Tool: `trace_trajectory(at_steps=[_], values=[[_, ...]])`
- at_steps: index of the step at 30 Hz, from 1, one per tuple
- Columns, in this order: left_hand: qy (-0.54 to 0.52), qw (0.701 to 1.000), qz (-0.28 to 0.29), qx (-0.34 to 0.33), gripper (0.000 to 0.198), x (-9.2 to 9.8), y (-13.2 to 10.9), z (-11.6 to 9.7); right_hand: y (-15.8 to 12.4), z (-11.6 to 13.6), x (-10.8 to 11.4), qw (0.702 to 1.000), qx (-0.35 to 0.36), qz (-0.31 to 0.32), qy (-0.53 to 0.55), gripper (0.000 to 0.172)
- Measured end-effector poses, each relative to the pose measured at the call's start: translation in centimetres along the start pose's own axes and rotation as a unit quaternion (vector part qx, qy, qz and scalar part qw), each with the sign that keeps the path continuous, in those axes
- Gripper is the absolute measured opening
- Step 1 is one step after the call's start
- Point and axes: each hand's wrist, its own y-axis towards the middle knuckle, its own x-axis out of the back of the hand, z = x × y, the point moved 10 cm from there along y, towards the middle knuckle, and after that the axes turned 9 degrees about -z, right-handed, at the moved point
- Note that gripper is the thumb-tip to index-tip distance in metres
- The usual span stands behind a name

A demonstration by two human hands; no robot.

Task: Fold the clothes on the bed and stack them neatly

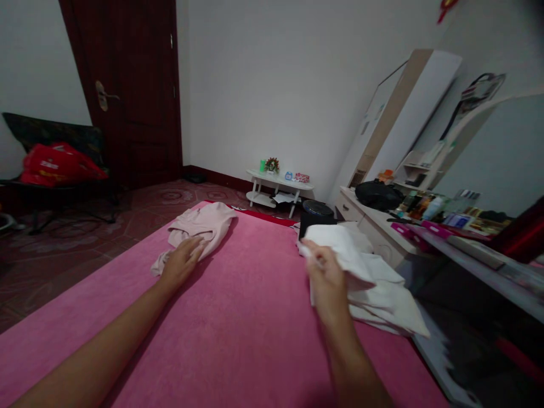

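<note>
My right hand (328,275) pinches the edge of a folded white garment (342,249), raised slightly above a stack of white and cream folded clothes (386,297) on the right side of the bed. The hand is a little blurred. On the left, my left hand (185,260) rests with its fingers stretched out over a crumpled pale pink garment (216,218). Both garments are over a bed with a pink cover (250,306). Exactly what kind of garments they are cannot be made out.
A dresser (365,212) with bottles and a black bag (378,194) stands along the right. Beyond the bed is a low white table (278,181) with small ornaments. A chair at left bears a red bag (59,164), near a dark wooden door (127,85).
</note>
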Motion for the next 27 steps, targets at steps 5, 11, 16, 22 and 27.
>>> trace_trajectory(at_steps=[5,11,16,22,27], values=[[-0.107,0.989,-0.068,0.076,0.049,2.5,-0.1,0.5,-11.1,7.6,-9.4,0.900,-0.066,0.428,0.054,0.023],[-0.197,0.980,-0.006,0.037,0.039,1.7,-1.1,-4.6,-3.8,2.3,-5.8,0.960,-0.010,0.255,-0.115,0.012],[-0.197,0.959,0.201,-0.035,0.048,-2.1,-3.4,-10.7,-3.5,-5.5,-7.3,0.954,0.030,0.223,-0.198,0.039],[-0.042,0.956,0.264,-0.124,0.068,-2.9,-4.7,-12.4,-6.0,-8.8,-9.6,0.951,0.032,0.221,-0.212,0.033],[0.002,0.956,0.270,-0.115,0.025,-0.2,-2.7,-11.8,-2.6,-9.6,-6.8,0.978,-0.052,0.159,-0.128,0.028]])
